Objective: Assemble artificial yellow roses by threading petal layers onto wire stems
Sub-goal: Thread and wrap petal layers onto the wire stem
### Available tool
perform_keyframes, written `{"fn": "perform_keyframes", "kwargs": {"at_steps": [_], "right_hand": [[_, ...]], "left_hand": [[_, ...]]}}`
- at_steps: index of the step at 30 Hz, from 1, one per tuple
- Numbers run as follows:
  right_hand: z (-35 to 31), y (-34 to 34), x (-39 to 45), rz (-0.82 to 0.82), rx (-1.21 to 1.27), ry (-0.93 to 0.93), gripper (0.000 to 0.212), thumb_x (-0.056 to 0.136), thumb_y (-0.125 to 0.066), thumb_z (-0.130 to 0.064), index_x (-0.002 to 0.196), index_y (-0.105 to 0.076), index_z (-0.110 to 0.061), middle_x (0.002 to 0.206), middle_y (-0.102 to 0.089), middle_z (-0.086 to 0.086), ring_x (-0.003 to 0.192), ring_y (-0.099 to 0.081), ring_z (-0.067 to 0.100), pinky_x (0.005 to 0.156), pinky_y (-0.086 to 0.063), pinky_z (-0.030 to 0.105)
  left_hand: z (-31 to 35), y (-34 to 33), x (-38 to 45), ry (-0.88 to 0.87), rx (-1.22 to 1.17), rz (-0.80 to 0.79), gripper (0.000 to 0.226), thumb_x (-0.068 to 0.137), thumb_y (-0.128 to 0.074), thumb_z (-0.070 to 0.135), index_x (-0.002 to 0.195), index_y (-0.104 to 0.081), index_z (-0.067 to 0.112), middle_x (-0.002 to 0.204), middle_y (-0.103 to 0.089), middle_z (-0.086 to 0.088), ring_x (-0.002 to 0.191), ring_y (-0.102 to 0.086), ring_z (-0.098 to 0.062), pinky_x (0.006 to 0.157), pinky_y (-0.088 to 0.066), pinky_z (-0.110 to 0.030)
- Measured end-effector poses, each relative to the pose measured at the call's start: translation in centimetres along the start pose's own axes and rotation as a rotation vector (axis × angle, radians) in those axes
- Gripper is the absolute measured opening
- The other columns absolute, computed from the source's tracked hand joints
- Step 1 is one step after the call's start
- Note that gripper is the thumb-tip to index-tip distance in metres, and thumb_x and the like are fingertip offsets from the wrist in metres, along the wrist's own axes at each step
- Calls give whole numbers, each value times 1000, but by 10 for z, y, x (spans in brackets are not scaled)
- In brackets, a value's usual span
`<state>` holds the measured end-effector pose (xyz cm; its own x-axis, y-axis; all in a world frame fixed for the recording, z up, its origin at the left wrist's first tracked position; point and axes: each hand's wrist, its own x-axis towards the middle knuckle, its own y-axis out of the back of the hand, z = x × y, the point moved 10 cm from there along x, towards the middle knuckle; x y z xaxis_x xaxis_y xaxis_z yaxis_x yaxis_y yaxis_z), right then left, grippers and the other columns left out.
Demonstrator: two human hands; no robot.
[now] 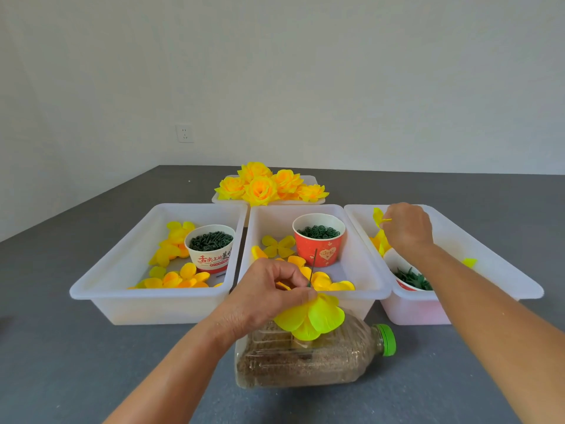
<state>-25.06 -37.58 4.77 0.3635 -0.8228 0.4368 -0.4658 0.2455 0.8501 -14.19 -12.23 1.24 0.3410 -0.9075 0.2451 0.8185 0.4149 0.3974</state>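
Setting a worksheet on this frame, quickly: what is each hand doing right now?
Left hand: closed, pinching the wire stem with yellow petal layers threaded on.
Right hand: closed, pinching a yellow petal piece in the right bin.

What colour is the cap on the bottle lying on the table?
Bright green cap, clearest in the head view.

Bright, even, soft daylight fills the scene, with no harsh glare. Faint, diffuse shadows sit under the three translucent white plastic bins (159,307) on the matte grey tabletop (61,362). Wide-angle distortion bends the table's far edge and stretches the near forearms. Focus is slightly soft throughout, with mild compression blur.
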Motion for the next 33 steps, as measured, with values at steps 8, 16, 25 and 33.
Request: {"fn": "perform_keyframes", "kwargs": {"at_steps": [8,16,25,33], "right_hand": [[24,15,0,88,361,-133,18,86,-62,-19,88,-64,-1,82,-67,19,83,-64,37,75,-50,40],[39,-3,-19,-97,1285,-363,11,84,-64,0,84,-61,-11,69,-61,7,44,-59,8,42,-47,16],[-9,-1,-46,-388,1745,-308,16,86,-56,0,85,-60,-15,71,-71,-1,62,-66,11,57,-55,22],[-3,-2,-48,-403,1752,-323,16,91,-50,-4,87,-59,-17,73,-72,-2,63,-69,11,59,-58,27]], "left_hand": [[1,-1,0,-15,-5,-4,16,78,-72,6,66,-67,14,76,-67,-10,72,-58,-14,72,-50,-38],[-3,-1,2,-24,-19,-11,18,78,-73,8,64,-68,18,73,-68,-5,71,-58,-14,70,-50,-36],[-6,-1,2,-17,-18,-2,10,78,-73,9,70,-68,5,74,-67,-5,72,-58,-11,71,-48,-33],[-5,0,1,-36,3,13,12,78,-73,10,69,-68,6,71,-66,-2,70,-57,-9,68,-46,-28]]}}
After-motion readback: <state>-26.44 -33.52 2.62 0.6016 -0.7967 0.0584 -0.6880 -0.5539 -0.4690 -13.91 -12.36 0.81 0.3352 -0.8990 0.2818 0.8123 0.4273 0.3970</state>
